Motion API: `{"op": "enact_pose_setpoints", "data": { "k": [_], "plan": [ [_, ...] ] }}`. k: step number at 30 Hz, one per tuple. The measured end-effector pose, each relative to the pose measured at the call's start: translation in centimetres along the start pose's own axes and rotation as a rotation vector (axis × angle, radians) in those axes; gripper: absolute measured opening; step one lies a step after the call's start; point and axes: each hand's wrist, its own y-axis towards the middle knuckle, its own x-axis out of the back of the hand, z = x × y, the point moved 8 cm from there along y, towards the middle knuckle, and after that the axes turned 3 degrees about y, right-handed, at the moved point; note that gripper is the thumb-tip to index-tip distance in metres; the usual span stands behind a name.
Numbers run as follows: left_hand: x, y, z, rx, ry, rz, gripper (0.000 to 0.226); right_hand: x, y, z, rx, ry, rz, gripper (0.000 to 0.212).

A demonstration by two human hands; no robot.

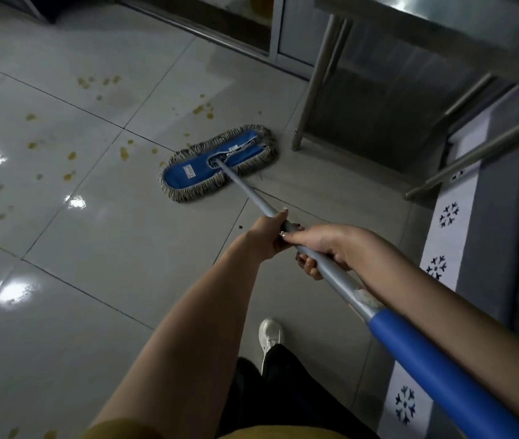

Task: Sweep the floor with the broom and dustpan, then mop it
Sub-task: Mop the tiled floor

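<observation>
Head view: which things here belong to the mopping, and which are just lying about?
Job: blue mop head, mop handle gripped by left hand and right hand, yellowish spots on the tiled floor.
Just there: metal table leg, snowflake-patterned strip, white shoe.

dim, bluish light; white glare patches sit on the glossy floor [99,267], the top corners sink into shadow, and the wide-angle edges bend.
</observation>
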Motion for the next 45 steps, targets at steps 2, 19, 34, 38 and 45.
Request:
{"op": "enact_pose_setpoints", "data": {
  "k": [2, 19, 34, 38, 45],
  "plan": [
    [-0.2, 1.0, -2.4, -0.008, -0.02, 0.002, 0.028, 0.7, 0.4, 2.6, 0.003, -0.032, -0.001, 0.047],
    [5.6, 12.0, -27.3, -0.031, -0.067, 0.023, 0.03, 0.5, 5.6, 30.5, 0.066, -0.097, -0.025, 0.044],
    [7.3, 17.1, -40.1, -0.007, -0.052, -0.044, 0.032, 0.6, 8.5, 43.9, 0.093, 0.096, 0.044, 0.041],
    [6.6, 17.1, -38.9, 0.007, 0.025, -0.037, 0.033, 1.1, 8.4, 42.2, 0.106, 0.119, 0.045, 0.041],
    [3.8, 15.5, -33.6, 0.044, 0.131, 0.0, 0.033, 2.6, 6.7, 35.9, 0.108, 0.158, 0.084, 0.039]
  ]
}}
